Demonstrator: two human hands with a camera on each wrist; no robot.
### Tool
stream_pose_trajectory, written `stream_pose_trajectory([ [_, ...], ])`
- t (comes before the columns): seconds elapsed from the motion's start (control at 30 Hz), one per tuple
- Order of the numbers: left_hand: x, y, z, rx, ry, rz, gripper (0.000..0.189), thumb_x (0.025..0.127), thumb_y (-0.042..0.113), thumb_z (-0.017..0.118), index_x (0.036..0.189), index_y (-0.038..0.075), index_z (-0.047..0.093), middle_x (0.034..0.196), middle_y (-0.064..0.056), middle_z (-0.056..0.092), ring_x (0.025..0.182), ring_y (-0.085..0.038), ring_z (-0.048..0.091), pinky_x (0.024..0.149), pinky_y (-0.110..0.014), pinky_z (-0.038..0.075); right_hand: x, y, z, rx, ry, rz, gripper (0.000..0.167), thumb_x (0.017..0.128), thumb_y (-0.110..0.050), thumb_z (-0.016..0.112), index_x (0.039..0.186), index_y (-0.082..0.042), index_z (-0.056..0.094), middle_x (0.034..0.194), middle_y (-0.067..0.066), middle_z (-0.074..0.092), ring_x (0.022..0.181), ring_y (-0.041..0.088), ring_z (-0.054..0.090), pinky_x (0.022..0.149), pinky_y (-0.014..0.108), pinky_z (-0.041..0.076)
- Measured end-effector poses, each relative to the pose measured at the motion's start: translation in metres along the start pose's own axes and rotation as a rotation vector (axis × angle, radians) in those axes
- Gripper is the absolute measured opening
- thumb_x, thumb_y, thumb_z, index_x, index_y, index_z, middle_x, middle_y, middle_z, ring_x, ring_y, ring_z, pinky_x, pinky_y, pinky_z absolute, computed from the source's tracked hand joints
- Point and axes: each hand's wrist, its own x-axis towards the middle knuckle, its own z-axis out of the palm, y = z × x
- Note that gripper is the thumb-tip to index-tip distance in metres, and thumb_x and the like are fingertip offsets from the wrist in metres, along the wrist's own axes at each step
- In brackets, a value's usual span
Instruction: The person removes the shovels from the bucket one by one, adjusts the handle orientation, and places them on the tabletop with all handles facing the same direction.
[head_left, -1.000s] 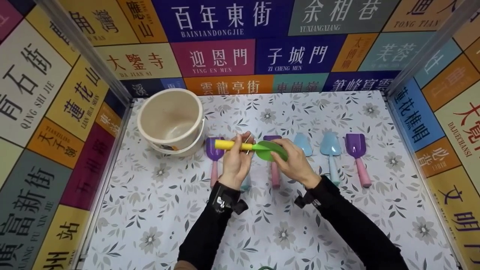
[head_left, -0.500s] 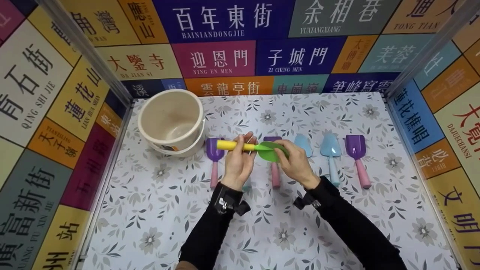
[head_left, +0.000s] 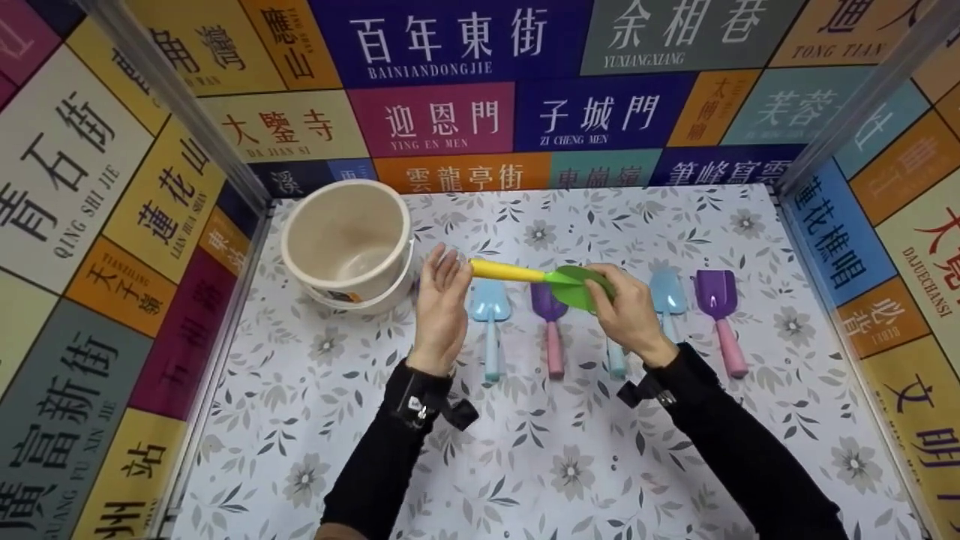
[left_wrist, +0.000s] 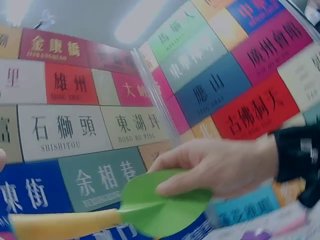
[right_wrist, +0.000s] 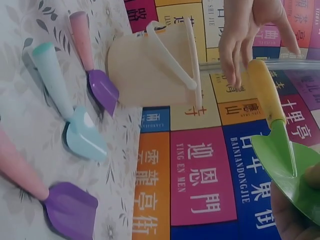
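Observation:
A toy hand trowel with a yellow handle and a leaf-shaped green blade is held up above the table. My right hand pinches the green blade between thumb and fingers. In the left wrist view that thumb lies flat on the blade. Just left of the handle's end, my left hand is raised with its fingers extended, holding nothing. Below the hands lies a row of toy shovels, among them a light blue one and a purple one with a pink handle.
A cream bucket with a white handle stands at the back left, close to the left hand. To the right lie another light blue shovel and a purple one. Sign-printed walls enclose the flower-patterned table.
My left hand has let go of the yellow handle and moved left with its fingers spread. My right hand has shifted right, carrying the trowel with it.

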Motion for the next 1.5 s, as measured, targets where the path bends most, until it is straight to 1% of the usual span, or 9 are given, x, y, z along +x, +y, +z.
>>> stream_pose_trajectory([
  [0.1, 0.001, 0.007, -0.006, 0.351, -0.119, 0.162, 0.068, 0.095, -0.003, 0.067, 0.155, -0.01, 0.034, 0.16, -0.031, 0.039, 0.153, -0.041, 0.036, 0.131, -0.051, 0.027, 0.0, 0.003, -0.008, -0.023, -0.046, 0.022, 0.015, 0.095, 0.008, 0.066, 0.11, 0.01, 0.069, 0.099, 0.025, 0.075, 0.078, 0.035, 0.071, 0.069, 0.041, 0.057],
  [0.2, 0.001, 0.007, -0.011, 0.746, -0.263, 0.417, 0.06, 0.092, 0.004, 0.076, 0.144, -0.013, 0.049, 0.145, -0.03, 0.057, 0.139, -0.043, 0.054, 0.122, -0.05, 0.042, 0.0, 0.004, -0.013, -0.033, -0.127, 0.049, 0.015, 0.096, 0.007, 0.065, 0.111, 0.01, 0.068, 0.099, 0.026, 0.074, 0.076, 0.034, 0.069, 0.068, 0.045, 0.057],
  [0.33, 0.001, -0.004, -0.013, 1.157, -0.42, 0.722, 0.055, 0.092, 0.015, 0.081, 0.136, -0.008, 0.059, 0.135, -0.025, 0.066, 0.127, -0.039, 0.063, 0.113, -0.048, 0.051, 0.001, 0.003, -0.017, -0.033, -0.253, 0.115, 0.014, 0.098, 0.005, 0.065, 0.111, 0.008, 0.068, 0.1, 0.025, 0.074, 0.08, 0.034, 0.07, 0.072, 0.048, 0.059],
  [0.43, -0.001, -0.014, -0.013, 1.449, -0.489, 0.839, 0.057, 0.093, 0.026, 0.081, 0.137, -0.003, 0.061, 0.136, -0.021, 0.067, 0.126, -0.036, 0.064, 0.112, -0.047, 0.052, 0.001, 0.001, -0.017, -0.034, -0.338, 0.171, 0.014, 0.1, 0.002, 0.064, 0.112, 0.006, 0.069, 0.102, 0.024, 0.075, 0.084, 0.035, 0.07, 0.075, 0.048, 0.058],
  [0.57, -0.004, -0.027, -0.014, 1.769, -0.511, 0.946, 0.06, 0.089, 0.042, 0.083, 0.133, 0.005, 0.066, 0.127, -0.01, 0.073, 0.113, -0.026, 0.069, 0.097, -0.037, 0.058, 0.0, 0.0, -0.015, -0.037, -0.428, 0.221, 0.017, 0.102, -0.002, 0.063, 0.116, 0.005, 0.07, 0.104, 0.023, 0.076, 0.083, 0.032, 0.071, 0.073, 0.04, 0.056],
  [0.73, -0.005, -0.044, -0.016, 1.848, -0.473, 1.087, 0.048, 0.084, 0.039, 0.087, 0.119, 0.011, 0.071, 0.104, -0.001, 0.075, 0.088, -0.019, 0.067, 0.073, -0.03, 0.055, 0.0, -0.001, -0.013, -0.021, -0.49, 0.25, 0.018, 0.104, -0.003, 0.061, 0.117, 0.005, 0.069, 0.105, 0.022, 0.076, 0.083, 0.03, 0.071, 0.072, 0.035, 0.055],
  [0.97, -0.004, -0.055, -0.017, 1.888, -0.43, 1.232, 0.03, 0.084, 0.033, 0.085, 0.105, 0.015, 0.073, 0.085, 0.004, 0.07, 0.072, -0.015, 0.061, 0.059, -0.026, 0.048, 0.0, -0.003, -0.009, 0.006, -0.527, 0.278, 0.015, 0.103, -0.003, 0.06, 0.114, 0.004, 0.069, 0.106, 0.023, 0.076, 0.085, 0.031, 0.072, 0.074, 0.039, 0.059],
  [1.17, -0.006, -0.057, -0.017, 1.926, -0.47, 1.197, 0.011, 0.094, 0.029, 0.076, 0.096, 0.019, 0.071, 0.081, 0.005, 0.067, 0.07, -0.014, 0.059, 0.056, -0.025, 0.046, -0.002, -0.002, -0.008, 0.03, -0.542, 0.273, 0.015, 0.104, -0.002, 0.06, 0.115, 0.003, 0.068, 0.11, 0.023, 0.075, 0.09, 0.033, 0.073, 0.078, 0.043, 0.061],
  [1.5, -0.012, -0.051, -0.016, 1.991, -0.502, 1.122, 0.013, 0.098, 0.033, 0.072, 0.103, 0.02, 0.072, 0.087, 0.004, 0.069, 0.077, -0.015, 0.063, 0.059, -0.027, 0.053, -0.003, -0.004, -0.007, 0.028, -0.55, 0.263, 0.016, 0.103, -0.002, 0.061, 0.116, 0.003, 0.069, 0.111, 0.024, 0.075, 0.091, 0.034, 0.073, 0.078, 0.043, 0.061],
])
